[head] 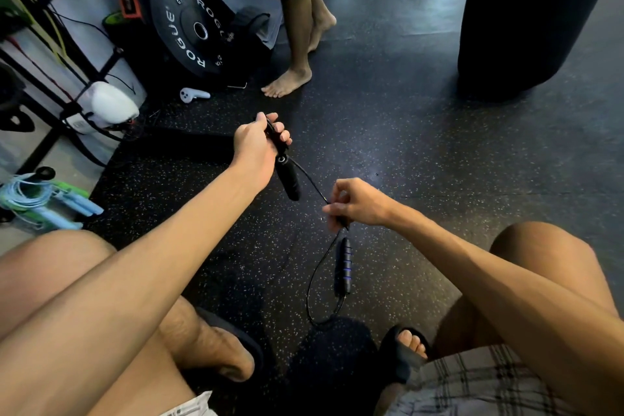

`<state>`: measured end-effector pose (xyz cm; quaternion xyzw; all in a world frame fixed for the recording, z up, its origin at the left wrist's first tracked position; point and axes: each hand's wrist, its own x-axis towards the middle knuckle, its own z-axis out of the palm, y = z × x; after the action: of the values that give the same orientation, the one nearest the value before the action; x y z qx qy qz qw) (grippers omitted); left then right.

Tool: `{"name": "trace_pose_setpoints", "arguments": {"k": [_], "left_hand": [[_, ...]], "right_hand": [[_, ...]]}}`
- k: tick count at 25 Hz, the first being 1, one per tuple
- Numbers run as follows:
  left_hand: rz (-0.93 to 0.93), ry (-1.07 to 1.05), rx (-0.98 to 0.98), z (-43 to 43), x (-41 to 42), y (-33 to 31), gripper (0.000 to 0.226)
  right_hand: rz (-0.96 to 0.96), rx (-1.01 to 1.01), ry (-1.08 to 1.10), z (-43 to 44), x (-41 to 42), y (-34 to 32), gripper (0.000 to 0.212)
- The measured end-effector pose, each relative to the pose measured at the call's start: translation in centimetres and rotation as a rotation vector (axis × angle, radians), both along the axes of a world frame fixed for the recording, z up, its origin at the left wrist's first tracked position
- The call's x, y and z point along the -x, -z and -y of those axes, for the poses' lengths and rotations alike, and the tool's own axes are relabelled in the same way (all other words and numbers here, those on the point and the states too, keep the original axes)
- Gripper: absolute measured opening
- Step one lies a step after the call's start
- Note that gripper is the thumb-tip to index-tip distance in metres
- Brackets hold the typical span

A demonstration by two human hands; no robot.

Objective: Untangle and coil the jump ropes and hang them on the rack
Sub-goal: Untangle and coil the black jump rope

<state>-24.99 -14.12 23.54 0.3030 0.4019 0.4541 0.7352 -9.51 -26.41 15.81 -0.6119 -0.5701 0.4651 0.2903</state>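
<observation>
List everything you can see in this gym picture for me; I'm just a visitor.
black jump rope: one, black, one handle blue-ringed, stretched between the hands
coiled jump ropes: seemingly two, light blue and green, far left by the rack
rack: one, black, left edge
weight plate: one, black with white letters, leaning upper left
punching bag: one, black, upper right
controller: one, white, on the floor near the plate
floor: black, speckled
another person's feet: two, bare, top centre
left hand: grips the black rope at a handle
right hand: pinches its cord
</observation>
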Motion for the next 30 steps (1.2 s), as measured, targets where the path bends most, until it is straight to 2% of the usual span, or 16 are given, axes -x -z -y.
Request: {"name": "trace_pose_setpoints", "arguments": {"k": [2, 5, 9, 12, 16, 22, 27, 30], "left_hand": [[-0.225, -0.016, -0.127, 0.1, 0.1, 0.5, 0.029], [-0.563, 0.076, -0.337, 0.5, 0.2, 0.9, 0.028], [-0.786, 0.285, -0.509, 1.1, 0.1, 1.3, 0.026], [-0.879, 0.507, -0.529, 2.3, -0.2, 1.5, 0.026], [-0.793, 0.786, -0.408, 3.6, -0.8, 0.8, 0.032], [-0.596, 0.959, -0.264, 3.8, -1.0, 0.4, 0.042], [-0.266, 0.919, -0.020, 3.4, -0.5, -0.1, 0.042], [-0.072, 0.778, 0.037, 3.2, -0.5, -0.5, 0.043]], "right_hand": [[-0.014, -0.108, -0.032, 0.2, 0.5, -0.8, 0.014], [0.118, -0.339, 0.020, 0.2, 0.7, -1.7, 0.017], [0.190, -0.554, 0.107, 0.2, 0.7, -2.2, 0.019], [0.207, -0.613, 0.181, 0.1, 0.7, -2.4, 0.019], [0.270, -0.656, 0.311, 0.0, 0.1, -2.6, 0.019], [0.197, -0.613, 0.383, -0.1, -0.2, -2.8, 0.017], [-0.022, -0.479, 0.505, -0.7, -0.5, -2.3, 0.019], [-0.119, -0.369, 0.507, -1.1, -0.5, -1.5, 0.016]]}}
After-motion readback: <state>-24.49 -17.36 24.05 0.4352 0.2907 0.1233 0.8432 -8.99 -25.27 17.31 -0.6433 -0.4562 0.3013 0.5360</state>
